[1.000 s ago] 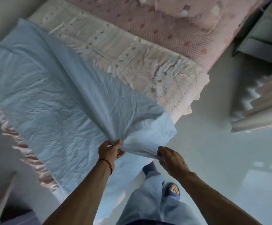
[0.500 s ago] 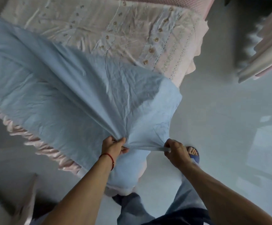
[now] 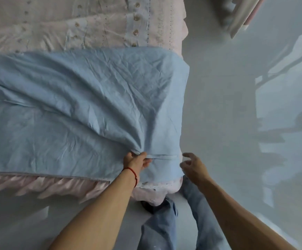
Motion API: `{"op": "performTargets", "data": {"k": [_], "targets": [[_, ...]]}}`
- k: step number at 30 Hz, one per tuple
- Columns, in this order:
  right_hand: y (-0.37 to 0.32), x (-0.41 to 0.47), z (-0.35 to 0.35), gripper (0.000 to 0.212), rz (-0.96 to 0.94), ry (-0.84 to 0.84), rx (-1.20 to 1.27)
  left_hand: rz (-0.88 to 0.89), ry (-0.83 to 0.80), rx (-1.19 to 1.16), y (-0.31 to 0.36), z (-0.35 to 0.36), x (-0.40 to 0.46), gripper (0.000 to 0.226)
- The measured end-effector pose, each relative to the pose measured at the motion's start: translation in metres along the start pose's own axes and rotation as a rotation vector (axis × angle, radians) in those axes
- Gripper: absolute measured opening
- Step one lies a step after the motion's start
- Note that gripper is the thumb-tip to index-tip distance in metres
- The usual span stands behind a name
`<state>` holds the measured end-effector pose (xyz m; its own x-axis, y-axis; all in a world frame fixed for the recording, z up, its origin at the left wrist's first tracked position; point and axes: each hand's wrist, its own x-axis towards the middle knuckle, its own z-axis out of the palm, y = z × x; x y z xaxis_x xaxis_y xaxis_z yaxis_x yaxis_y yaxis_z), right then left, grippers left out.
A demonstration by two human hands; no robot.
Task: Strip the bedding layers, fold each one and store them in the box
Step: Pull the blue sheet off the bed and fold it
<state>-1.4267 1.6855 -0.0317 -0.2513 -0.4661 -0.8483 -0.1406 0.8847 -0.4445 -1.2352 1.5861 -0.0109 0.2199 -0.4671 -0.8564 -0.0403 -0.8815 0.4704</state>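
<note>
Floor: pale grey floor [image 3: 227, 123] fills the right side and the bottom left, with dim window reflections at far right.
Bed: bed [image 3: 177, 33] runs across the upper left, its corner near the right hand.
Sheet: blue sheet [image 3: 74, 105] lies folded over on the bed, creased, with folds fanning out from the left hand toward upper left; its right edge lines up with the bed's edge.
Quilt: pink quilt [image 3: 92, 24] with small dots and stitched bands lies under the sheet and shows beyond it at the top.
Frill: pink frill [image 3: 47, 184] hangs below the sheet's near edge, down the bed's side.
Left hand: left hand [image 3: 137, 161] reaches forward from bottom centre, forearm straight, back of hand up; its grip is a pinch, thumb and fingers gathering a bunch of sheet near the near right corner.
Band: red band [image 3: 133, 174] circles the left wrist.
Right hand: right hand [image 3: 191, 165] hangs just beside the sheet's right edge, over the floor; its grip is loose and spread, fingers slightly curled, holding nothing. Whether a fingertip brushes the cloth cannot be told.
Legs: blue trousers [image 3: 164, 228] show between the forearms, close against the bed's corner.
Curtain: pale curtain [image 3: 243, 13] hangs at top right, well apart from the hands.
In the way: bed corner and hanging cloth hide the feet.
</note>
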Motion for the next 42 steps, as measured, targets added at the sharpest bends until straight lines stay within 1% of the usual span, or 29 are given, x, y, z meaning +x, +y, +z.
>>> {"op": "performTargets", "data": {"k": [2, 5, 6, 8, 10, 11, 13, 15, 18, 20, 21, 23, 24, 26, 28, 30, 32, 34, 37, 39, 42], "targets": [[-0.001, 0.009, 0.016, 0.046, 0.067, -0.045, 0.198, -0.034, 0.005, -0.069, -0.003, 0.0, 0.009, 0.012], [-0.007, 0.037, 0.039, 0.053, 0.265, -0.15, 0.649, -0.046, -0.006, -0.201, -0.004, 0.0, 0.024, 0.022], [-0.01, 0.046, 0.043, 0.053, 0.355, -0.147, 0.818, -0.052, -0.032, -0.255, -0.001, 0.0, 0.025, 0.028], [-0.012, 0.061, 0.048, 0.055, 0.525, -0.084, 1.114, -0.072, -0.087, -0.342, 0.002, -0.002, 0.027, 0.036], [-0.014, 0.073, 0.047, 0.052, 0.648, -0.048, 1.294, -0.079, -0.114, -0.382, 0.008, -0.002, 0.031, 0.04], [-0.015, 0.078, 0.045, 0.045, 0.695, -0.05, 1.343, -0.083, -0.102, -0.387, 0.012, -0.002, 0.034, 0.037], [-0.013, 0.091, 0.045, 0.034, 0.739, -0.044, 1.37, -0.072, -0.066, -0.369, 0.014, -0.001, 0.041, 0.021], [-0.005, 0.097, 0.044, 0.033, 0.704, -0.038, 1.368, -0.052, -0.025, -0.325, 0.01, -0.003, 0.042, 0.011], [0.018, 0.095, 0.035, 0.029, 0.594, 0.086, 1.35, -0.002, -0.015, -0.272, -0.006, -0.013, 0.03, 0.017], [0.039, 0.085, 0.027, 0.024, 0.544, 0.199, 1.347, 0.033, -0.02, -0.243, -0.017, -0.023, 0.013, 0.013], [0.048, 0.079, 0.025, 0.026, 0.514, 0.228, 1.34, 0.045, -0.027, -0.225, -0.023, -0.028, 0.005, 0.011], [0.068, 0.069, 0.026, 0.041, 0.455, 0.272, 1.312, 0.039, -0.051, -0.2, -0.04, -0.039, -0.009, 0.012], [0.075, 0.063, 0.027, 0.044, 0.427, 0.302, 1.298, 0.026, -0.064, -0.182, -0.05, -0.044, -0.015, 0.012], [0.086, 0.055, 0.028, 0.039, 0.375, 0.379, 1.272, -0.009, -0.056, -0.151, -0.071, -0.049, -0.019, 0.012], [0.098, 0.049, 0.034, 0.04, 0.318, 0.454, 1.272, -0.001, -0.014, -0.073, -0.089, -0.055, -0.015, 0.012], [0.107, 0.05, 0.043, 0.039, 0.312, 0.468, 1.314, 0.025, 0.009, -0.021, -0.093, -0.058, -0.006, 0.015], [0.108, 0.052, 0.051, 0.036, 0.324, 0.429, 1.333, 0.027, -0.01, -0.028, -0.09, -0.06, 0.001, 0.015], [0.107, 0.056, 0.057, 0.032, 0.309, 0.418, 1.336, 0.009, -0.066, -0.055, -0.085, -0.063, 0.006, 0.018], [0.103, 0.058, 0.052, 0.027, 0.25, 0.455, 1.365, -0.031, -0.119, -0.15, -0.07, -0.068, 0.015, 0.027], [0.102, 0.058, 0.042, 0.022, 0.192, 0.464, 1.378, -0.041, -0.172, -0.256, -0.058, -0.071, 0.016, 0.022], [0.097, 0.058, 0.03, 0.011, 0.102, 0.449, 1.417, -0.009, -0.255, -0.361, -0.051, -0.073, 0.009, 0.025]]}}
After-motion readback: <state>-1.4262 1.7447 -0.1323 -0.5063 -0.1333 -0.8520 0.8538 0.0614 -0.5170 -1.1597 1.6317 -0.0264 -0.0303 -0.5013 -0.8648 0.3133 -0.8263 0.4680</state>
